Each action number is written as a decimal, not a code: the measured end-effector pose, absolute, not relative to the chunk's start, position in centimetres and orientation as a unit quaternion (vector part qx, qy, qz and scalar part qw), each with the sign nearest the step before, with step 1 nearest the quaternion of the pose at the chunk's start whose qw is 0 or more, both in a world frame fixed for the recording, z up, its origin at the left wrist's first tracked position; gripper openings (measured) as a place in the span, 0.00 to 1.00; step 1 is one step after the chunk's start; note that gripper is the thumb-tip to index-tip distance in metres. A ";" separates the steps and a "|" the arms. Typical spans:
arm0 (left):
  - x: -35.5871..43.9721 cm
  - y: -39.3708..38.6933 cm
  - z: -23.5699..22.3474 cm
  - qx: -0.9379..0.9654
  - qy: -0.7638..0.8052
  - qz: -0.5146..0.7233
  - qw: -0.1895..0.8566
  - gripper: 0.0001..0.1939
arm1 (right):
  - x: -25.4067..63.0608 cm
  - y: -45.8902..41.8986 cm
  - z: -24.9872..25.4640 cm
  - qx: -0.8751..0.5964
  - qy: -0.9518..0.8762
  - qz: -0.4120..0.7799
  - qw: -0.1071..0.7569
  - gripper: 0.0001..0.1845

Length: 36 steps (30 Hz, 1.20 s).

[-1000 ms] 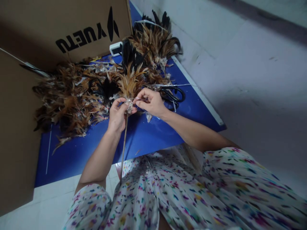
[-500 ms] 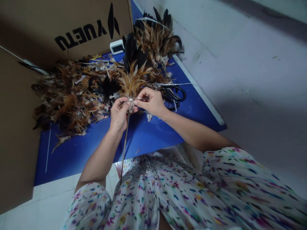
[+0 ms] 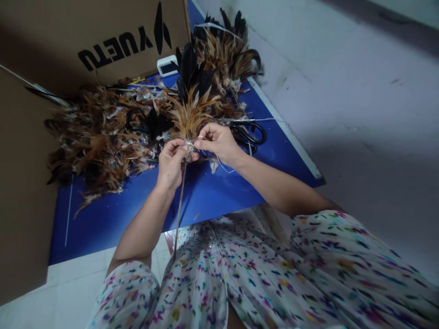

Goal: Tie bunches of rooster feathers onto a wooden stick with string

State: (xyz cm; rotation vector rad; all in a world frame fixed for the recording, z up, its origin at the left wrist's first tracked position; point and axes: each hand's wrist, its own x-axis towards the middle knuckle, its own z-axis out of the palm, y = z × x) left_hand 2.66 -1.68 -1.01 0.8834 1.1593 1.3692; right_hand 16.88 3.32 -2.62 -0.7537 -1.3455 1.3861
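My left hand (image 3: 173, 160) is closed around the base of a feather duster head, a bunch of brown and black feathers (image 3: 192, 112) set on a thin stick (image 3: 179, 205). The stick runs down from the bunch past the table edge toward my clothes. Close on the right, my right hand (image 3: 216, 141) pinches a thin, pale plastic string (image 3: 224, 168) at the feather base; a loop of it hangs below the fingers. Black-handled scissors (image 3: 255, 132) lie just beyond my right hand, their blades hidden.
Loose brown feathers (image 3: 99, 132) are heaped on the blue table (image 3: 219, 192) at left. A tied feather bundle (image 3: 222, 50) lies at the back right, near a small white device (image 3: 167, 66). Cardboard boxes (image 3: 68, 27) stand at the back and left; a pale wall (image 3: 343, 91) borders the right.
My right hand has drawn slightly right and up from the feather base, and a loop of string now shows below it. My left hand keeps its hold.
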 end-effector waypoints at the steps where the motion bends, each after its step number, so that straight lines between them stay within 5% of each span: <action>1: 2.7 -1.7 -1.0 0.373 0.486 0.578 0.539 0.17 | 16.9 3.3 -2.6 -0.312 -0.558 0.578 0.508 0.16; 23: 2.3 -1.5 -1.9 0.420 0.499 0.558 0.513 0.19 | 17.4 3.2 -2.0 -0.312 -0.610 0.571 0.452 0.18; 36: 1.6 -1.7 -2.5 0.673 0.551 0.465 0.164 0.06 | 17.4 3.8 -2.7 -0.354 -0.626 0.552 0.422 0.12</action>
